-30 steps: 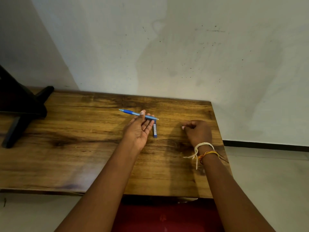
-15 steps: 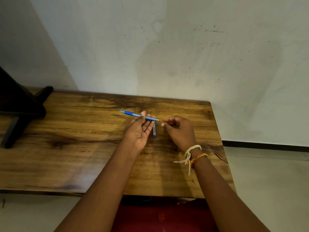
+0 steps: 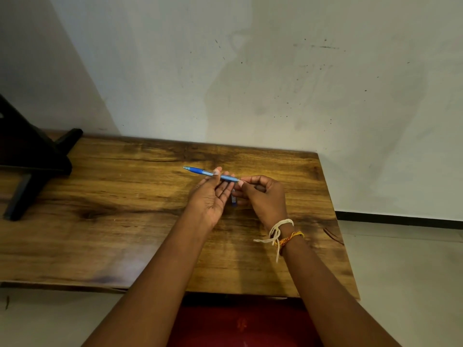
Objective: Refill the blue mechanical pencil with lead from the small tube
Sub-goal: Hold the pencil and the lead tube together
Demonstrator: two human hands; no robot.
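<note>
The blue mechanical pencil [image 3: 200, 171] is held level above the wooden table [image 3: 125, 209], its tip pointing left. My left hand [image 3: 211, 199] grips its barrel between thumb and fingers, palm up. My right hand [image 3: 265, 196] has thumb and forefinger pinched on the pencil's right end, at the cap. The small lead tube [image 3: 233, 199] lies on the table between my two hands, mostly hidden by them.
A black stand [image 3: 30, 161] sits on the table's far left. The table's right edge [image 3: 335, 221] is close to my right wrist, with floor beyond. A grey wall rises behind the table.
My right hand moved left from the table's right side to the pencil's back end and pinched it. My left hand kept holding the pencil in place.
</note>
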